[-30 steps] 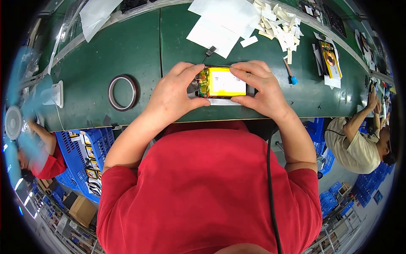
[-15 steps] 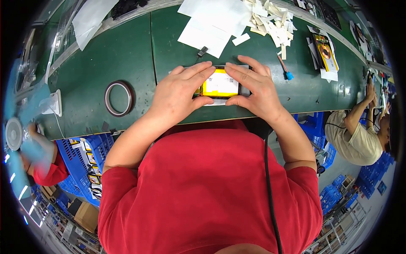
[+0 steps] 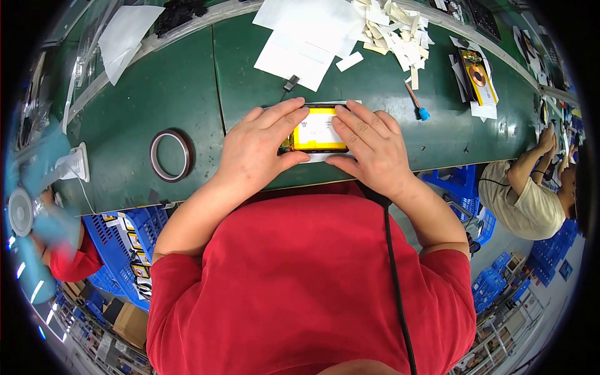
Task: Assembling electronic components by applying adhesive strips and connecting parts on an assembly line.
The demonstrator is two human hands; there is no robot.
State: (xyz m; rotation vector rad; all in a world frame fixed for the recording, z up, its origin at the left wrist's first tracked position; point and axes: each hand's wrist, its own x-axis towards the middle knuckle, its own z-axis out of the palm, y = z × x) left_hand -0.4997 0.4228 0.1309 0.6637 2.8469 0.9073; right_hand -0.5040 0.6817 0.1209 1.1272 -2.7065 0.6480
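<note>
- Now gripping yellow/white battery unit [image 3: 319, 129] w/ L hand [image 3: 257, 142] at left end, R hand [image 3: 374, 145] at right.
- Located nr front edge of counter [image 3: 119, 172], R of tape roll [image 3: 190, 156].
- Also visible twd back edge: paper scraps [image 3: 400, 42].

The left hand [image 3: 255, 145] curves palm-down, fingers [image 3: 286, 120] toward two o'clock. The right hand [image 3: 379, 150] mirrors it, fingers toward ten o'clock.
</note>
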